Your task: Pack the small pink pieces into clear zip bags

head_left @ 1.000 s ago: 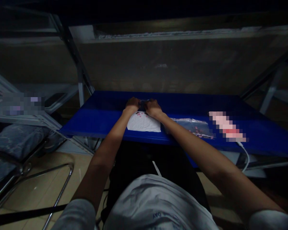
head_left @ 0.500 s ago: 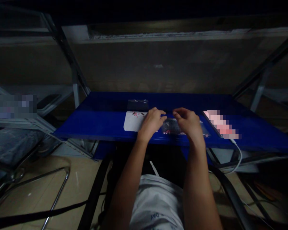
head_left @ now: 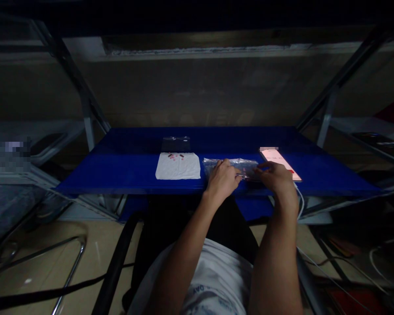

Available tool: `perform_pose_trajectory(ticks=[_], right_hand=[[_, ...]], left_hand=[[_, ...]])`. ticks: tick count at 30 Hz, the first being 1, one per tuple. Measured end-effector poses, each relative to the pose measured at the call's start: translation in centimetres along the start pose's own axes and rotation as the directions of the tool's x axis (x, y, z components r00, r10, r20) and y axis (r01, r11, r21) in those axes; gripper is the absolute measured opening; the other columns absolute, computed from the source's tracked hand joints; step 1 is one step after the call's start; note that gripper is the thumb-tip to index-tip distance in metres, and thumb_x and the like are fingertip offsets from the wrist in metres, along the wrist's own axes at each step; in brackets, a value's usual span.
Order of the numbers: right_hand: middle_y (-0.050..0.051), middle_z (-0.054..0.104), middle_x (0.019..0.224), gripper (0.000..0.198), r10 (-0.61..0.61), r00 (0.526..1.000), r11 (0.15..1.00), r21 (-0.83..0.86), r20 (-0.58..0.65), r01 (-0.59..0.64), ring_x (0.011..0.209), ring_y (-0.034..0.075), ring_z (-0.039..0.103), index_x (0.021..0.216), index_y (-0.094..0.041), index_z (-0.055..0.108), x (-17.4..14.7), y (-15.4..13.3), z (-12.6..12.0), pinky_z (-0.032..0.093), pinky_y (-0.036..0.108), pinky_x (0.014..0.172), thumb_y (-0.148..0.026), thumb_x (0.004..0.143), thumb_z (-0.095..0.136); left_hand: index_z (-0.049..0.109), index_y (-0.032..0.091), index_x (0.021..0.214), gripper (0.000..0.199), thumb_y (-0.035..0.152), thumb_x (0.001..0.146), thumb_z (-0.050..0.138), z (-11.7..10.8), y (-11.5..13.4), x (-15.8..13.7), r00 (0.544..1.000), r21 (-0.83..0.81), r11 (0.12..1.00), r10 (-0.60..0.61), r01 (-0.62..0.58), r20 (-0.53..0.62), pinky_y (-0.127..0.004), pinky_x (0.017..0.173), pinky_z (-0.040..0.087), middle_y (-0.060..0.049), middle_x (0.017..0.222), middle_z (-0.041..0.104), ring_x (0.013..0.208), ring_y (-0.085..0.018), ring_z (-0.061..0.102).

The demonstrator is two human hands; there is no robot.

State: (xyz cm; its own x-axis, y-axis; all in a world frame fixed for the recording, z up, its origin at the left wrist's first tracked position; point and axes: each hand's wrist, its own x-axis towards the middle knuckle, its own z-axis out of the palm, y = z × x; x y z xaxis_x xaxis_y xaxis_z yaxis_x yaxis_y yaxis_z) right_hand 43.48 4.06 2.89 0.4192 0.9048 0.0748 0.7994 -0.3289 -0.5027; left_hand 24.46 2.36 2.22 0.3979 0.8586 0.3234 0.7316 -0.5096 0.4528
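Note:
My left hand (head_left: pixel 223 176) rests over the left half of a clear plastic bag (head_left: pixel 249 164), its fingers curled down onto the film and pointing right. Small pink bits show inside the bag, beside the fingertips. At the bag's right end is my right hand (head_left: pixel 277 178), thumb and fingers drawn together in a pinch. Whatever is between them is too small or hidden to tell. To the left lies a white cloth or sheet (head_left: pixel 177 168) with several small pink and dark pieces (head_left: pixel 176 156) near its upper edge.
A second clear plastic bag (head_left: pixel 176 143) lies behind the white sheet on the blue table (head_left: pixel 134 164). A lit phone (head_left: pixel 276 156) with a white cable (head_left: pixel 302 201) lies just behind my right hand. Metal frame legs (head_left: pixel 88 120) stand at the left.
My left hand has moved right, off the white sheet and onto the plastic bag. My right hand has come down to the bag's right end. The view has shifted to the right.

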Motion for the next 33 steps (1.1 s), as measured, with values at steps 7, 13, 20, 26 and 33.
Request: perform_pose_trajectory(ticks=[7, 13, 20, 26, 33], right_hand=[[0.015, 0.076, 0.078, 0.034, -0.028, 0.999, 0.993, 0.112, -0.025, 0.031, 0.08, 0.031, 0.072, 0.073, -0.021, 0.073, -0.9, -1.4, -0.8, 0.049, 0.038, 0.072, -0.049, 0.089, 0.063], [0.012, 0.074, 0.078, 0.059, -0.227, 0.943, 0.758, 0.652, 0.243, 0.014, 0.064, 0.023, 0.067, 0.082, -0.018, 0.071, -3.6, -4.8, -1.2, 0.046, 0.031, 0.053, -0.077, 0.084, 0.063], [0.004, 0.073, 0.085, 0.043, -0.407, 0.895, 0.435, 0.901, 0.182, 0.014, 0.074, 0.018, 0.068, 0.095, -0.022, 0.072, -4.4, -7.5, 0.1, 0.054, 0.027, 0.06, -0.054, 0.07, 0.086], [0.004, 0.073, 0.082, 0.036, -0.455, 0.853, 0.472, 0.882, 0.255, -0.012, 0.074, 0.019, 0.07, 0.096, -0.021, 0.073, -5.3, -8.9, 0.7, 0.051, 0.024, 0.056, -0.05, 0.075, 0.083], [0.004, 0.074, 0.079, 0.038, -0.529, 0.804, 0.504, 0.863, 0.272, 0.04, 0.071, 0.019, 0.068, 0.098, -0.021, 0.075, -5.6, -9.8, 1.5, 0.052, 0.027, 0.058, -0.052, 0.076, 0.083]], left_hand=[[0.082, 0.025, 0.106, 0.03, 0.033, 0.105, 0.053, 0.3, -0.8, -0.4, 0.984, -0.052, 0.998, 0.027, -0.036, -0.178, -0.032, 0.097, 0.054, -0.008, 0.1, 0.066, 0.101, -0.02, 0.066], [0.08, 0.024, 0.112, 0.028, 0.032, 0.106, 0.053, -0.3, -0.8, -0.6, 0.92, -0.102, 0.993, 0.022, -0.067, -0.39, -0.026, 0.086, 0.054, -0.007, 0.113, 0.065, 0.093, -0.015, 0.065], [0.079, 0.021, 0.113, 0.02, 0.026, 0.099, 0.065, -2.6, -2.2, -1.7, 0.855, -0.309, 0.936, -0.016, -0.17, -0.518, -0.031, 0.098, 0.056, -0.009, 0.117, 0.067, 0.106, -0.019, 0.067], [0.066, 0.023, 0.138, 0.041, 0.036, 0.099, 0.065, -5.4, -5.2, -3.1, 0.799, -0.484, 0.874, -0.257, -0.048, -0.543, -0.029, 0.082, 0.059, -0.013, 0.129, 0.066, 0.103, -0.019, 0.07], [0.079, 0.019, 0.11, 0.024, 0.032, 0.101, 0.06, -6.9, -6.8, -4.0, 0.862, -0.519, 0.854, -0.242, -0.028, -0.445, -0.028, 0.077, 0.056, -0.008, 0.098, 0.078, 0.086, -0.018, 0.073]])
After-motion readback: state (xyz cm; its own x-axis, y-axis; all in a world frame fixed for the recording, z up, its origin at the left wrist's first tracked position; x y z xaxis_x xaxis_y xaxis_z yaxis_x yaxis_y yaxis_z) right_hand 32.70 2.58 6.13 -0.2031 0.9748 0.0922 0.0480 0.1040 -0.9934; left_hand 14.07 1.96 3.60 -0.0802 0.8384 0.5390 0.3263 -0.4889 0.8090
